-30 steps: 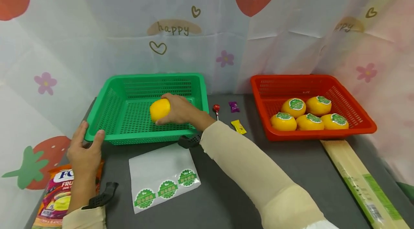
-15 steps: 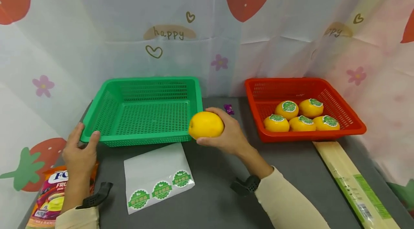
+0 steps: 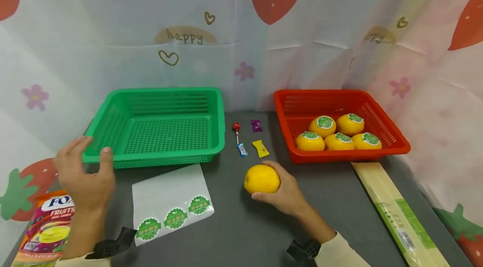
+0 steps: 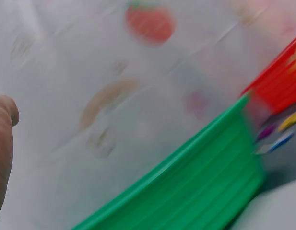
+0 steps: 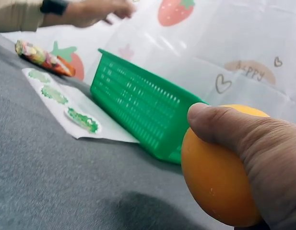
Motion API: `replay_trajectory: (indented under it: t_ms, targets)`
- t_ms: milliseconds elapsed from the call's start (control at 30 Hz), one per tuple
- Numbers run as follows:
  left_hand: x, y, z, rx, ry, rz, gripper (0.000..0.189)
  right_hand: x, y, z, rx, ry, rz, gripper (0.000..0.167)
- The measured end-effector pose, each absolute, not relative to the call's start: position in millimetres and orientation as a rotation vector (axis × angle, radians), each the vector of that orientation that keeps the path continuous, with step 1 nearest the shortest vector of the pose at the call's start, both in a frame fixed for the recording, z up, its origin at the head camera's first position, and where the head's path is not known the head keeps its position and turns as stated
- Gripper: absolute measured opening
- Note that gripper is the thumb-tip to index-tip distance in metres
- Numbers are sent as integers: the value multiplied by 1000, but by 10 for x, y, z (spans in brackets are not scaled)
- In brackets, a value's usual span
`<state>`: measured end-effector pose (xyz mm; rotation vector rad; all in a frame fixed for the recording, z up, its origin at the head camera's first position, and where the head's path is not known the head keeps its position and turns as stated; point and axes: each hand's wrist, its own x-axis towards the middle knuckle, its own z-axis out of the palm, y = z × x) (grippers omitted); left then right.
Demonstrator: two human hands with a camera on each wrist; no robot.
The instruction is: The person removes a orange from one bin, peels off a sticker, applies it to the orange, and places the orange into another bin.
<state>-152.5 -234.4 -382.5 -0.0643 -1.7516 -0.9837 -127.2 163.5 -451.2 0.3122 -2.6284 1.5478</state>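
Observation:
In my right hand [image 3: 288,195] I grip a yellow-orange orange [image 3: 262,179], held over the grey table in front of the sweets. The right wrist view shows my thumb across the orange [image 5: 219,182]; no sticker appears on its visible side. My left hand [image 3: 84,174], fingers spread and holding nothing, hovers by the front left corner of the green basket [image 3: 166,161]. No fruit lies in that basket. Between the hands is a white sheet [image 3: 166,193] bearing several round green stickers [image 3: 175,218]. A red basket [image 3: 347,157] on the right contains several oranges [image 3: 339,141] with green stickers on top.
A lollipop [image 3: 236,128], a purple sweet [image 3: 256,125], a yellow sweet [image 3: 260,148] and a small blue wrapper [image 3: 242,149] lie between the baskets. The candy bag [image 3: 49,231] is at the left edge, a long beige-green packet [image 3: 400,212] at the right. A printed curtain [image 3: 241,40] hangs behind.
My right hand has lifted the orange out of the green basket and brought it right and nearer to me. My left hand has come off the green basket's corner. The view has turned slightly right.

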Motion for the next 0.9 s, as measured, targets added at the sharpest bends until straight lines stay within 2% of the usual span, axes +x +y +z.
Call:
replay_trajectory:
  t_ms: [133, 267, 467, 700, 900]
  targets:
    - [-1381, -1987, -3815, -351, -1816, -1003, 48, -1226, 1660, -4596, 301, -2655, 1590, 82]
    - [-1271, -1824, -4074, -518, -2140, -1059, 31, -1212, 1652, -4667, 339, -2675, 1593, 82]
    - [-1166, -1646, -4479, -550, -2583, -1109, 32, -1246, 1621, -4772, 400, -2693, 1514, 75]
    - [-1131, -1638, -4768, -530, -2694, -1062, 40, -1275, 1635, -4820, 546, -2751, 1350, 87]
    - [-1162, -1607, -4860, -634, -2767, -939, 45, -1284, 1706, -4821, 562, -2721, 1351, 87]
